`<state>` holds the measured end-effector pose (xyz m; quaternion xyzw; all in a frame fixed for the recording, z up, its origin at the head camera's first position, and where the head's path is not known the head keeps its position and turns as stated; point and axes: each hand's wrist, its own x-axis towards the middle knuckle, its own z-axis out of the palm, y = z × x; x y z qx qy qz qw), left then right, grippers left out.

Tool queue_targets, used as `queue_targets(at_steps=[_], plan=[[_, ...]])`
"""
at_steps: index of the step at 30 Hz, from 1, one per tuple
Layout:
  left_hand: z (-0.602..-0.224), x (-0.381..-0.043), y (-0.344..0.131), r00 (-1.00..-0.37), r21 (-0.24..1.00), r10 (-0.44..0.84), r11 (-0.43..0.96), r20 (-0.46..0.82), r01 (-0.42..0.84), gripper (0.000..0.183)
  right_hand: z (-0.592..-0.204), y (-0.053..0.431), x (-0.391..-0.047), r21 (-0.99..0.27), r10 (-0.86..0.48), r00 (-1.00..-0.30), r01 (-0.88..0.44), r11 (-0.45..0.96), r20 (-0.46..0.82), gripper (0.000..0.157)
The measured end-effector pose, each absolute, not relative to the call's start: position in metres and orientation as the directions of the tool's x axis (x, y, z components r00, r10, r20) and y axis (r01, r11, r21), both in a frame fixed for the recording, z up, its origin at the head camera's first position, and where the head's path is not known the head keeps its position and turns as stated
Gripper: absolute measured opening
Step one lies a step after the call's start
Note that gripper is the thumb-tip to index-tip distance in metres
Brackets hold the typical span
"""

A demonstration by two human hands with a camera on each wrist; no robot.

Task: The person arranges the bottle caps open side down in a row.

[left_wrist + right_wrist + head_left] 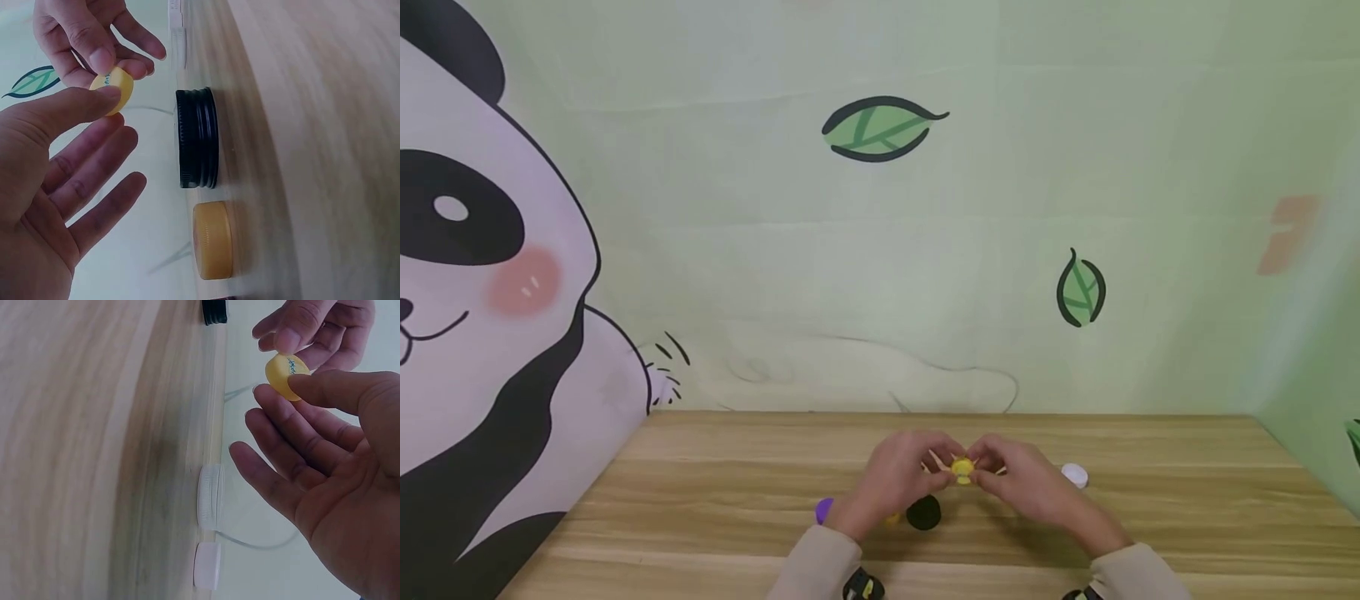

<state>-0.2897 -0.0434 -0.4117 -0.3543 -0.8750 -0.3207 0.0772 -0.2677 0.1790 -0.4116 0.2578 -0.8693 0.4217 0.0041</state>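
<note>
A small yellow bottle cap (962,470) with blue-green lettering is held up above the table between both hands. My left hand (898,475) pinches one side of it with thumb and fingertips. From the opposite side, my right hand (1030,479) pinches it the same way. The left wrist view shows the yellow cap (122,84) under the left thumb, the other fingers spread below. In the right wrist view, the right thumb presses the cap's edge (281,375). A ribbed black lid (924,512) lies on the table, close to the left hand.
An orange cap (214,240) sits beside the black lid on the wooden table (700,475). A purple cap (824,509) is partly hidden by the left forearm. Right of the hands are a ribbed whitish lid (211,497) and a white cap (207,565). A printed backdrop (760,250) stands behind.
</note>
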Motion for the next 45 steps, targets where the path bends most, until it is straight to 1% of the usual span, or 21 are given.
queue_targets(at_steps=[5,12,19,24,31,39,45], plan=[[-0.4125,-0.2892,-0.0446,-0.723,0.484,0.585,0.543,0.368,0.686,0.027,-0.4116,0.1795,-0.2672,-0.749,-0.443,-0.870,-0.440,0.495,0.218,0.015],[-0.4136,-0.2898,-0.0443,-0.734,0.482,0.585,0.560,0.346,0.674,0.027,-0.4094,0.1796,-0.2649,-0.767,-0.445,-0.878,-0.407,0.496,0.179,0.015],[-0.4138,-0.2899,-0.0447,-0.749,0.514,0.586,0.559,0.310,0.650,0.024,-0.4072,0.1801,-0.2639,-0.747,-0.480,-0.858,-0.440,0.498,0.185,0.020],[-0.4141,-0.2902,-0.0450,-0.754,0.524,0.591,0.562,0.287,0.640,0.022,-0.4076,0.1794,-0.2629,-0.725,-0.509,-0.838,-0.475,0.499,0.198,0.021],[-0.4143,-0.2902,-0.0462,-0.745,0.523,0.621,0.563,0.244,0.640,0.021,-0.4080,0.1783,-0.2633,-0.724,-0.521,-0.834,-0.471,0.504,0.181,0.019],[-0.4149,-0.2880,-0.0469,-0.755,0.579,0.635,0.559,0.160,0.593,0.021,-0.4116,0.1775,-0.2605,-0.740,-0.539,-0.825,-0.469,0.482,0.172,0.021],[-0.4155,-0.2870,-0.0449,-0.755,0.589,0.640,0.558,0.143,0.585,0.020,-0.4114,0.1779,-0.2589,-0.743,-0.549,-0.822,-0.460,0.486,0.149,0.021]])
